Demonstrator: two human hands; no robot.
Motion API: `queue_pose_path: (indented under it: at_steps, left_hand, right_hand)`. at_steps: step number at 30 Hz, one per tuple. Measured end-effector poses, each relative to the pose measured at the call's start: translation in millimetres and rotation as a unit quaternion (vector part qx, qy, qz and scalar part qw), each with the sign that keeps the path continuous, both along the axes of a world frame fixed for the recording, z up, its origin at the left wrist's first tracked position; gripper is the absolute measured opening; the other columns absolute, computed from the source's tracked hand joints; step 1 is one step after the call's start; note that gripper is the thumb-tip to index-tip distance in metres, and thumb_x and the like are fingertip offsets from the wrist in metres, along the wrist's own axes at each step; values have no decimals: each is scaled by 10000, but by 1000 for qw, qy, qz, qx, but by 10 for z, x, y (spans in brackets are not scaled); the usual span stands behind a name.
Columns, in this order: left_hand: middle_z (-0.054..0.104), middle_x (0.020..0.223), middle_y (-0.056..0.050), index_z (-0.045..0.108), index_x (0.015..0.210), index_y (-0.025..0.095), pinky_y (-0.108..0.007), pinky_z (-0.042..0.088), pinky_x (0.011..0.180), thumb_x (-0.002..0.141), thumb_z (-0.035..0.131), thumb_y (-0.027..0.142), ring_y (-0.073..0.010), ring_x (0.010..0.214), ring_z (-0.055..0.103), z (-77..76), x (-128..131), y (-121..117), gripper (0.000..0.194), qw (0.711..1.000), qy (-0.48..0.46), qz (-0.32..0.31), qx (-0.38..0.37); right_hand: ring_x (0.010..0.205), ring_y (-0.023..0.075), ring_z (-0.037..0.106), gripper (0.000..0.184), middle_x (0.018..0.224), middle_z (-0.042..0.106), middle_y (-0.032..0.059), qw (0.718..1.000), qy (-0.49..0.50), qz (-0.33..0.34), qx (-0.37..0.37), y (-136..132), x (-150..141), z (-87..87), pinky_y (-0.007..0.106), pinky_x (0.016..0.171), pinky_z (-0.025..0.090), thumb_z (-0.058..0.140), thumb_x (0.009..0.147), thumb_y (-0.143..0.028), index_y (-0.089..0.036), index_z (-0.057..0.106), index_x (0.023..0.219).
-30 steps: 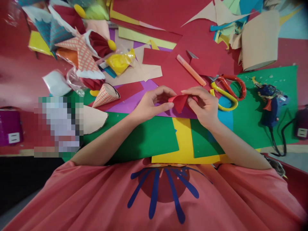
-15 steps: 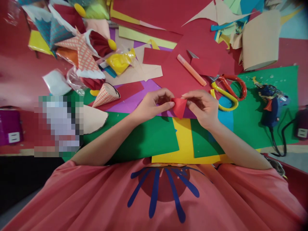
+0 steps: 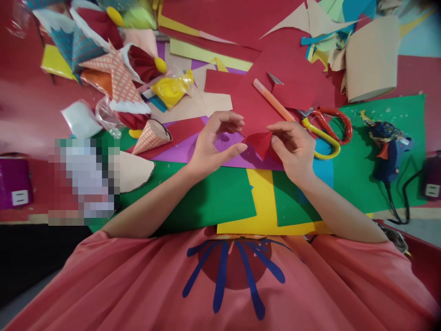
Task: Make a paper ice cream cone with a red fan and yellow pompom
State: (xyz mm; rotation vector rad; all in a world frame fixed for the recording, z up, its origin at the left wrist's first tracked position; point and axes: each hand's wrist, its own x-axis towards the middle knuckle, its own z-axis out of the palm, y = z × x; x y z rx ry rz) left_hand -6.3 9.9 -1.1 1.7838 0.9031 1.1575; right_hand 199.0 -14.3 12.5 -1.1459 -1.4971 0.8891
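Nearest the camera, below the hands, a salmon shirt with blue stripes filled the bottom of the view, and both bare forearms reached up from it over a green sheet and a yellow sheet.

Above those sheets the right hand pinched a small red paper piece, folded to a point, between thumb and fingertips; the piece hung just above a purple sheet. Just left of the piece, the left hand was open, thumb and curled fingers spread apart, holding nothing; its thumb tip lay close to the piece's left corner, though whether it touched could not be told.

Right of the gripping hand, scissors with red and yellow handles lay near the knuckles, and further right a blue glue gun rested on green paper with its black cord trailing down. Just beyond the grip, an orange stick lay slanted on a large red sheet.

Left of the open hand, a patterned paper cone lay on its side, with a plain tan cone below it. Farther off to the upper left sat a heap of finished paper shapes and a yellow plastic bag. At the far right, a tan paper roll lay among scraps.
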Motion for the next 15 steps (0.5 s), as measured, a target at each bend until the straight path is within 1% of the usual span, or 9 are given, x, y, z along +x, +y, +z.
queue_pose_path:
  at_steps: [2,5,7,10,13,15]
  left_hand:
    - [629,1178,-52,508,1234,289,-307,583,858,817,677,553,-169,1022,673,-21,4,-29,521,999,28,-6,22]
    - [622,1196,-75,484,1281,273,-310,587,855,793,692,573,-185,1033,669,-48,14,-57,610,997,65,-20,47]
    - [618,1214,-84,460,1312,274,-314,586,862,783,697,580,-199,1067,663,-56,17,-59,656,995,82,-31,57]
    - [615,1253,-93,426,1353,288,-341,580,886,762,712,589,-230,1139,641,-47,21,-49,722,990,105,-43,79]
    - [617,1277,-99,418,1384,309,-408,548,969,768,706,586,-260,1204,608,-34,35,-39,734,984,114,-56,126]
    - [613,1284,-103,424,1399,324,-433,530,998,787,684,587,-264,1210,599,-33,41,-34,714,979,122,-63,154]
  right_hand:
    - [901,153,704,102,960,717,10,1000,10,-4,-17,0,-8,-2,320,804,607,622,891,-247,-232,676,976]
    - [821,139,699,81,906,705,3,998,45,2,-42,-9,-29,9,304,743,599,637,882,-244,-230,671,954]
    - [798,130,693,70,884,697,-1,997,62,8,-52,-19,-44,20,297,731,592,643,878,-249,-229,665,942]
    - [755,120,675,74,854,681,-5,996,61,13,-68,-33,-64,33,287,697,581,653,873,-278,-225,641,923]
    - [674,102,631,82,776,633,-21,996,60,11,-71,-42,-80,37,261,620,543,667,858,-267,-224,599,873]
    - [634,88,598,95,735,589,-36,996,63,13,-63,-46,-90,37,245,580,509,669,849,-231,-225,574,847]
